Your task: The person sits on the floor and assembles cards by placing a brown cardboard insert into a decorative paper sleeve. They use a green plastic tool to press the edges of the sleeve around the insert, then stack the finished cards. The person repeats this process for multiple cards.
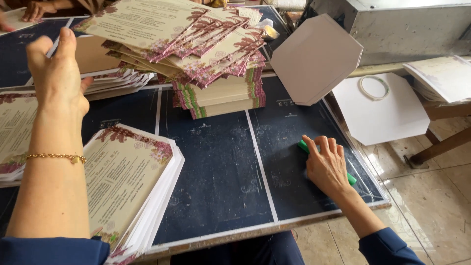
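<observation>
My left hand (pixel 56 73) is raised above the table with fingers apart, holding nothing, close to the fanned stack of cream cards with pink floral borders (pixel 196 44). My right hand (pixel 326 164) lies fingers-down over a green object (pixel 303 146) on the dark table mat (pixel 221 172); whether it grips it is unclear. A second pile of the same floral cards (pixel 127 181) lies at the near left, below my left forearm.
A white octagonal card (pixel 314 56) stands tilted beside the tall stack. Another white sheet (pixel 387 108) with a rubber band ring (pixel 374 88) lies to the right. A metal box (pixel 407 24) sits at back right. Another person's hand (pixel 39 9) rests at far left.
</observation>
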